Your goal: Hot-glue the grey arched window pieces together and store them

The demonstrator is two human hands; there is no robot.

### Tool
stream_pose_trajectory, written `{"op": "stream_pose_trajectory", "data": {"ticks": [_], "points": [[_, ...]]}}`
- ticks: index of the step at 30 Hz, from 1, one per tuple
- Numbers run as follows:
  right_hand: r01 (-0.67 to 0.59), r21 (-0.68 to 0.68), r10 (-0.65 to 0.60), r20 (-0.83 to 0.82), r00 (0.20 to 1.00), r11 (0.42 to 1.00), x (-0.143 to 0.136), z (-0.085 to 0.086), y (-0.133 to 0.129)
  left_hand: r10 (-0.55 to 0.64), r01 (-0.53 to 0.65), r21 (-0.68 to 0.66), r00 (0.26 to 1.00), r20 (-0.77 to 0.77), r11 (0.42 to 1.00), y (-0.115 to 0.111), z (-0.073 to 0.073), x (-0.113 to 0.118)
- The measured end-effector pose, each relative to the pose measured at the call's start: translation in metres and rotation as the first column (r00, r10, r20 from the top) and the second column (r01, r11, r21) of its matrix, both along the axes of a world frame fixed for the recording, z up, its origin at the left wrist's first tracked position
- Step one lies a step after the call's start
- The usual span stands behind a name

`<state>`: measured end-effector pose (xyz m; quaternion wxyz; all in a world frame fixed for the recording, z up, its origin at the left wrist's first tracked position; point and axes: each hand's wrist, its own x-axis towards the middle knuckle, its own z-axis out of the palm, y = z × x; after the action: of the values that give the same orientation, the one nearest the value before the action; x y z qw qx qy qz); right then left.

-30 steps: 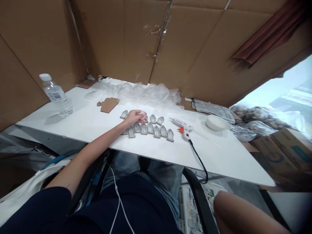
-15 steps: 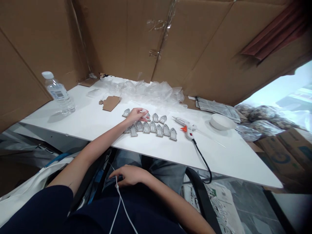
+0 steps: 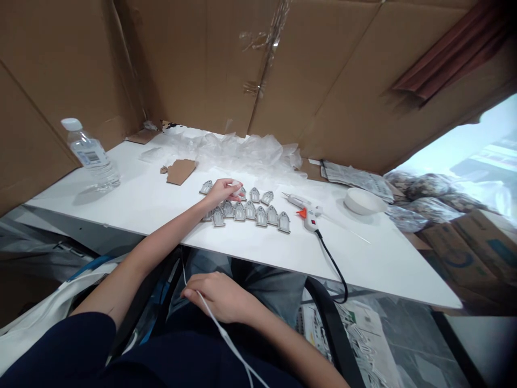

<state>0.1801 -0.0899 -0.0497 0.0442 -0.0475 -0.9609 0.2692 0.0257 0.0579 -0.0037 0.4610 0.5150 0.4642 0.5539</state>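
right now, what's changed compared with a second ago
The right hand has come in from the lower right, moving left, and its fingers have closed on the white cable, whose lower part has swung to the right. The left hand stays over the arched pieces, holding something white; the glue gun and bottle haven't moved.

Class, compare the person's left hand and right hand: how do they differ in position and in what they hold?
The left hand is above the white table, by the grey arched pieces; the right hand is in front of the table's near edge, over the lap. The left hand holds a small white object; the right hand grips a white cord. Both hands are bare, with bent fingers.
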Motion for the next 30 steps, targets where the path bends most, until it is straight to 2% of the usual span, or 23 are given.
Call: {"op": "stream_pose_trajectory", "data": {"ticks": [4, 8, 10, 14, 17, 19, 20, 23, 24, 25, 27, 30], "points": [[-0.061, 0.019, 0.061, 0.018, 0.998, 0.998, 0.007, 0.012, -0.007, -0.001, 0.001, -0.001, 1.0, -0.013, 1.0, 0.002, -0.002, -0.001], [-0.04, 0.161, 0.011, 0.176, 0.984, 0.986, 0.009, 0.002, -0.005, -0.01, 0.01, 0.007, 1.0, -0.014, 1.0, 0.006, -0.006, -0.002], [-0.013, 0.178, -0.027, 0.225, 0.974, 0.984, 0.01, -0.005, -0.001, -0.011, 0.011, 0.012, 1.0, -0.011, 1.0, 0.007, -0.007, -0.002], [0.005, 0.09, -0.025, 0.223, 0.974, 0.996, 0.019, -0.006, 0.009, -0.015, 0.015, 0.017, 1.0, -0.006, 1.0, 0.009, -0.009, -0.003], [0.141, 0.017, -0.142, 0.108, 0.984, 0.99, 0.03, 0.008, 0.031, -0.027, 0.027, 0.025, 1.0, -0.007, 0.999, 0.007, -0.008, -0.002], [0.32, -0.056, -0.324, -0.063, 0.944, 0.946, 0.037, 0.019, 0.056, -0.041, 0.042, 0.041, 0.999, -0.013, 0.998, 0.005, -0.008, -0.001], [0.416, -0.117, -0.43, -0.161, 0.888, 0.902, 0.04, 0.023, 0.072, -0.052, 0.053, 0.052, 0.998, -0.019, 0.997, 0.004, -0.008, -0.001], [0.607, -0.324, -0.688, -0.356, 0.632, 0.725, 0.046, 0.033, 0.123, -0.107, 0.111, 0.08, 0.993, -0.055, 0.991, 0.002, -0.009, 0.001], [0.643, -0.387, -0.751, -0.358, 0.555, 0.661, 0.047, 0.034, 0.139, -0.129, 0.136, 0.085, 0.989, -0.075, 0.987, 0.002, -0.009, 0.002], [0.649, -0.44, -0.784, -0.337, 0.521, 0.62, 0.047, 0.035, 0.152, -0.147, 0.156, 0.084, 0.984, -0.097, 0.984, 0.001, -0.01, 0.003], [0.618, -0.518, -0.801, -0.295, 0.521, 0.592, 0.044, 0.036, 0.173, -0.172, 0.184, 0.073, 0.974, -0.148, 0.98, 0.001, -0.01, 0.005], [0.543, -0.552, -0.751, -0.264, 0.605, 0.632, 0.039, 0.032, 0.188, -0.177, 0.193, 0.058, 0.962, -0.206, 0.98, 0.0, -0.012, 0.008]]}}
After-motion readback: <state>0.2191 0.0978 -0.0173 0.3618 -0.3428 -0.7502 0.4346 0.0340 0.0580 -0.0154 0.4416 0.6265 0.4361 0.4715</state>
